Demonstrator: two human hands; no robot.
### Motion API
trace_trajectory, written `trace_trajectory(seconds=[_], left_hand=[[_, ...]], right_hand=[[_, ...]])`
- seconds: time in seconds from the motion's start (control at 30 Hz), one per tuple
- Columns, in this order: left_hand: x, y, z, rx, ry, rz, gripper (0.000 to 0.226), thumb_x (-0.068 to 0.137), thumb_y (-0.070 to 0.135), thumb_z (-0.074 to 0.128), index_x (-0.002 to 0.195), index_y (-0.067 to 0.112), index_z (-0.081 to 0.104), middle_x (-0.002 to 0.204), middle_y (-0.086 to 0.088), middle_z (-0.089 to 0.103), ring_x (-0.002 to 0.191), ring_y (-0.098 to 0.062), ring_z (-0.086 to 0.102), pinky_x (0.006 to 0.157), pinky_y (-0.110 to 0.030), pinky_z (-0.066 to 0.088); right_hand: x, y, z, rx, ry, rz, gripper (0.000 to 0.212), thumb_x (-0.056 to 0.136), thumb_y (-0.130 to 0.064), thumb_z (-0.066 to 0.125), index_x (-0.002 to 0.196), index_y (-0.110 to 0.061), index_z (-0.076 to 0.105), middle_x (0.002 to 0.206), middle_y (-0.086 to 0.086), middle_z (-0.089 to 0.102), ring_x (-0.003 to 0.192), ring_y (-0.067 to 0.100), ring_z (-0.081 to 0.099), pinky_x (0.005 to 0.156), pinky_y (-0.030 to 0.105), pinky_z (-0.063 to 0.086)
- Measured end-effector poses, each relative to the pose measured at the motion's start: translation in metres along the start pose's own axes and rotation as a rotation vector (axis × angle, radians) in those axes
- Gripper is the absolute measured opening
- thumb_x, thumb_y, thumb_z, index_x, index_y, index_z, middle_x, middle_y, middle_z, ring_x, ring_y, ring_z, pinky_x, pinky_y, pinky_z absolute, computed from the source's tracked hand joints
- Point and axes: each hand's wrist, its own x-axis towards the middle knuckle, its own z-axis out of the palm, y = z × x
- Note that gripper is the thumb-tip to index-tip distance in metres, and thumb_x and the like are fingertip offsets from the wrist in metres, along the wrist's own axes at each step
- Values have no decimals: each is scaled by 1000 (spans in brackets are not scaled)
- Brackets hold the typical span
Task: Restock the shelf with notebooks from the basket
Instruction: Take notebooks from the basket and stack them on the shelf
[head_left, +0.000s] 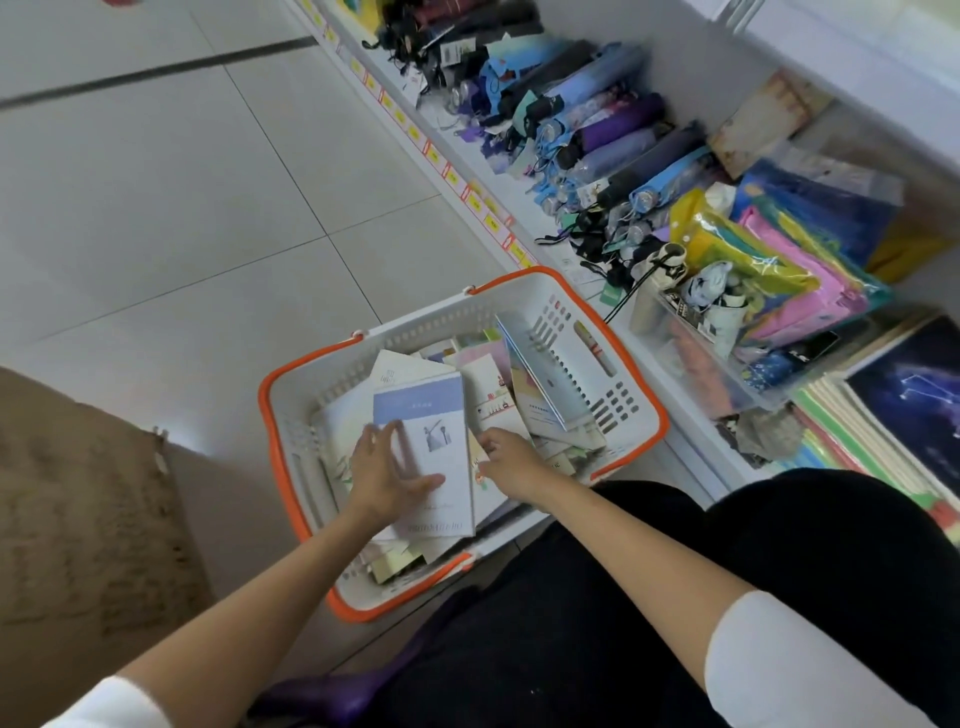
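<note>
I see pale floor tiles (182, 208) carrying the basket (270, 410), parked close to the shelf (519, 202), presumably for short reaches. The left hand (387, 473) lies with fingers spread on the top notebook (431, 441), likely steadying it. The right hand (506, 457) curls at its other edge, and I cannot tell its hold.

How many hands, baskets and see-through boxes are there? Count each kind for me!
Hands: 2, the left hand and the right hand
Baskets: 1, the basket with the orange rim
See-through boxes: 1, the see-through box on the shelf
Total: 4
</note>
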Motion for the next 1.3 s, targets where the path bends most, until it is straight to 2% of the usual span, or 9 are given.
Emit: trace_trajectory(seconds=[0.13, 0.27, 0.43, 0.53, 0.63, 0.77, 1.03, 1.13, 1.3], left_hand=[[1, 5, -2, -468, -10, -298, 114, 60, 33, 90, 148, 13, 20, 147, -9, 38, 130, -29, 44, 106, -50, 40], [3, 22, -12, -907, -171, -298, 48, 77, 15, 79, 120, 11, 58, 122, -11, 65, 101, -27, 64, 83, -45, 54], [12, 47, -33, -1164, -397, -156, 35, 93, 2, 54, 127, 12, 54, 125, -17, 62, 106, -34, 63, 80, -45, 56], [11, 68, -35, -1189, -425, -122, 33, 99, 20, 48, 131, 16, 52, 129, -14, 61, 108, -30, 63, 82, -43, 56], [7, 112, -37, -1187, -475, -64, 41, 96, 44, 48, 128, 20, 58, 123, -8, 66, 109, -25, 65, 89, -44, 53], [-2, 169, -35, -1149, -476, -78, 37, 83, 6, 70, 118, -1, 64, 113, -21, 68, 87, -30, 70, 76, -43, 59], [-27, 287, -40, -1028, -479, 210, 34, 78, -9, 66, 109, 6, 65, 107, -19, 70, 92, -35, 69, 80, -48, 57], [-46, 338, -36, -1046, -483, 292, 42, 77, -11, 65, 116, 5, 59, 101, -17, 69, 79, -30, 69, 62, -39, 59], [-87, 422, -16, -1031, -610, 382, 52, 74, -8, 67, 124, -2, 51, 108, -22, 67, 79, -32, 69, 56, -38, 57]], right_hand=[[-10, -14, -35, -14, 120, -29, 37, 93, -5, 47, 125, -18, 61, 126, 4, 62, 109, 25, 60, 92, 39, 51], [-27, -23, -74, -266, 425, -28, 39, 96, -12, 42, 126, -26, 62, 116, 6, 66, 97, 29, 62, 80, 34, 52], [-39, -28, -112, 36, 907, -126, 43, 98, -9, 39, 137, -22, 52, 126, 6, 63, 103, 30, 62, 81, 35, 51], [-37, -26, -126, 465, 820, -201, 40, 93, 0, 40, 123, -14, 63, 116, 5, 67, 104, 22, 62, 85, 32, 51], [-39, -16, -118, 333, 569, -153, 40, 90, -2, 43, 124, -12, 62, 117, 5, 66, 108, 24, 62, 90, 34, 49], [-63, -11, -112, 72, 477, -202, 49, 99, -19, 40, 147, -17, 34, 148, -2, 40, 133, 16, 40, 107, 33, 36], [-134, 1, -193, 512, 606, -239, 29, 95, -5, 54, 123, -13, 53, 95, -5, 63, 65, -4, 63, 58, 9, 47], [-168, 9, -226, 633, 683, -266, 44, 90, -22, 64, 132, -19, 49, 109, -1, 65, 92, 16, 67, 85, 34, 55], [-232, 41, -267, 838, 820, -317, 44, 90, -6, 57, 127, -30, 52, 119, 2, 65, 100, 27, 67, 73, 50, 59]])
